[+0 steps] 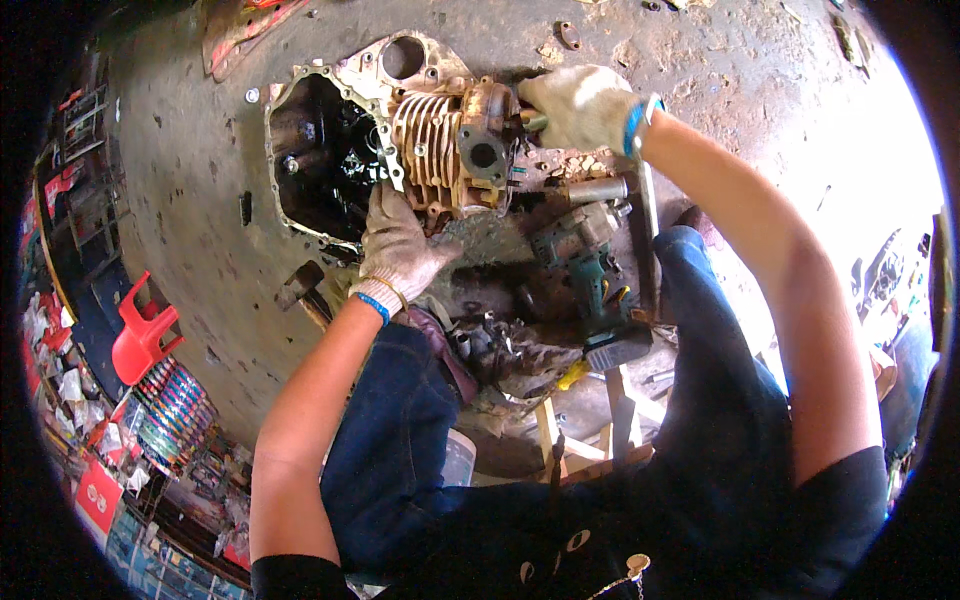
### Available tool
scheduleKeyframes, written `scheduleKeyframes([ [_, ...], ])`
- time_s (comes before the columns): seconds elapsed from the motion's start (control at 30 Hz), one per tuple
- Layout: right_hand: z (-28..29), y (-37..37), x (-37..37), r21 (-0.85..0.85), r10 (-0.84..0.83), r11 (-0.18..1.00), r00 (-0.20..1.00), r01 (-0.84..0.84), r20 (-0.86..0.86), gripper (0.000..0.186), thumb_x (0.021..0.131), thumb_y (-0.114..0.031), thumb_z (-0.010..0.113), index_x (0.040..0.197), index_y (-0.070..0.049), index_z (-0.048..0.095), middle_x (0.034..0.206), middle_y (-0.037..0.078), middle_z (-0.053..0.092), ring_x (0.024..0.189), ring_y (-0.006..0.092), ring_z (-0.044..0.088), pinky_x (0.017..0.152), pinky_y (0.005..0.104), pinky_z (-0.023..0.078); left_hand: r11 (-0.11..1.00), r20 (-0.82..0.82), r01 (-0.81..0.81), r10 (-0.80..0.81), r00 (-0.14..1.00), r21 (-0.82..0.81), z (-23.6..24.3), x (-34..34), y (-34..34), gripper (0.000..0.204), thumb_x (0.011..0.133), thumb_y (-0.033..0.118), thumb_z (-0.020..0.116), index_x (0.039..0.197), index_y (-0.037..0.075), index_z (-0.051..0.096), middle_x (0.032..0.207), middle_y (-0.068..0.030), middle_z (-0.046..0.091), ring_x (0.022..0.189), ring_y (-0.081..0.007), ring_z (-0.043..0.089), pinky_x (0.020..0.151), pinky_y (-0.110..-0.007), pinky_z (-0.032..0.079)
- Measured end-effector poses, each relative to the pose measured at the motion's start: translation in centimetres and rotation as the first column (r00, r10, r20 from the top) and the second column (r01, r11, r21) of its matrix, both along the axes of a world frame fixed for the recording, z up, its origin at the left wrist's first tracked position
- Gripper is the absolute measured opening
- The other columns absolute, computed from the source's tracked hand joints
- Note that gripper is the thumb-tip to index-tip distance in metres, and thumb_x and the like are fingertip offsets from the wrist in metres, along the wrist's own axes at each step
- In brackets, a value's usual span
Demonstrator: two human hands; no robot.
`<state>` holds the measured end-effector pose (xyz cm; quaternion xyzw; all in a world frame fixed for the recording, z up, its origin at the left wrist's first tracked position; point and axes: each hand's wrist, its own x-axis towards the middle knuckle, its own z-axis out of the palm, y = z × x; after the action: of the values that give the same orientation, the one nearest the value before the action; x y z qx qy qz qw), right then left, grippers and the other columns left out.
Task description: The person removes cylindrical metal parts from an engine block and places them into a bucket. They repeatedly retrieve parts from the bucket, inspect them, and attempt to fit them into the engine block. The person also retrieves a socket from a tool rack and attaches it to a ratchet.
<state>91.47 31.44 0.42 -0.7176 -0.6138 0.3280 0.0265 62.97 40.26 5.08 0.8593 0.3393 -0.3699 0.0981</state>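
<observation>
An engine block (430, 150) with cooling fins and an open, oil-dark crankcase (320, 165) lies on the floor. My left hand (398, 240), in a soiled knit glove, grips its lower middle, fingertips hidden near the crankcase rim. At the cylinder head (485, 125), my right hand (575, 105), also gloved, has curled fingers around a short brass-coloured cylinder (533, 119). Below that hand lie a silver metal cylinder (595, 190) and a teal cordless power tool (595, 280) with a battery. A long steel bar (648, 240) runs down beside the tool.
A hammer (300, 285) lies left of my knees, with oily parts (500, 350) and a wooden frame (615, 410) between them. A red plastic chair (140, 335) and cluttered shelving (100, 440) stand at the left. A red metal part (225, 45) lies at the top.
</observation>
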Motion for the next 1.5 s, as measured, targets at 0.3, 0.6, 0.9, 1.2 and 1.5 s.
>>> scheduleKeyframes([
  [0.3, -0.9, 3.0, 1.4, -0.398, 0.081, 0.9, 0.966, -0.176, -0.244, 0.038, 0.074, -0.032, 0.078, 0.091, 0.001, 0.069, 0.075, 0.017, 0.069, 0.066, 0.0306, 0.067, 0.06, 0.0432, 0.056, 1.0, 0.067, -0.01, 0.008, 0.998, 0.02, -0.3, -0.2, -0.2, 0.121, 0.071, 0.062, 0.074, 0.143, -0.019, 0.021, 0.153, -0.034, 0.026, 0.145, -0.0467, 0.022, 0.121, -0.044, 0.024],
  [0.6, -0.4, -0.6, 0.7, 0.069, 0.069, 0.995, 0.997, -0.071, 0.032, 0.045, 0.074, -0.02, 0.073, 0.115, -0.004, 0.064, 0.088, 0.015, 0.072, 0.076, 0.0276, 0.071, 0.067, 0.0436, 0.058, 1.0, -0.003, -0.018, 0.018, 1.0, 0.005, -0.7, -0.6, -0.1, 0.125, 0.07, 0.065, 0.074, 0.146, -0.016, 0.016, 0.153, -0.0354, 0.025, 0.145, -0.0458, 0.021, 0.121, -0.044, 0.024],
  [0.9, -0.5, -0.9, 0.3, 0.038, 0.119, 0.991, 0.985, -0.124, 0.128, 0.039, 0.082, -0.027, 0.074, 0.113, -0.006, 0.061, 0.091, 0.016, 0.071, 0.085, 0.0327, 0.071, 0.069, 0.0439, 0.058, 0.995, 0.041, 0.028, -0.032, 0.999, 0.1, -1.1, -0.5, -0.4, 0.123, 0.072, 0.075, 0.065, 0.139, -0.021, 0.028, 0.14, -0.0369, 0.045, 0.14, -0.0447, 0.034, 0.122, -0.045, 0.021],
  [1.2, -1.1, 2.5, 1.9, -0.393, 0.057, 0.908, 0.971, -0.147, -0.231, 0.054, 0.068, -0.035, 0.081, 0.104, 0.004, 0.068, 0.08, 0.019, 0.069, 0.072, 0.0273, 0.067, 0.067, 0.0408, 0.054, 1.0, -0.046, -0.017, 0.018, 0.999, 0.025, -0.4, 0.4, -0.4, 0.122, 0.073, 0.069, 0.069, 0.142, -0.02, 0.023, 0.152, -0.0384, 0.026, 0.147, -0.0482, 0.017, 0.12, -0.043, 0.025],
  [1.5, -0.1, -0.2, -0.7, 0.038, 0.073, 0.996, 0.982, -0.081, 0.174, 0.023, 0.076, -0.017, 0.071, 0.097, -0.009, 0.071, 0.091, 0.016, 0.073, 0.085, 0.0336, 0.072, 0.071, 0.044, 0.059, 0.998, 0.004, -0.051, 0.051, 0.999, 0.04, 0.3, 0.6, -0.6, 0.128, 0.071, 0.073, 0.069, 0.146, -0.016, 0.018, 0.154, -0.0406, 0.017, 0.147, -0.0484, 0.015, 0.119, -0.044, 0.028],
])
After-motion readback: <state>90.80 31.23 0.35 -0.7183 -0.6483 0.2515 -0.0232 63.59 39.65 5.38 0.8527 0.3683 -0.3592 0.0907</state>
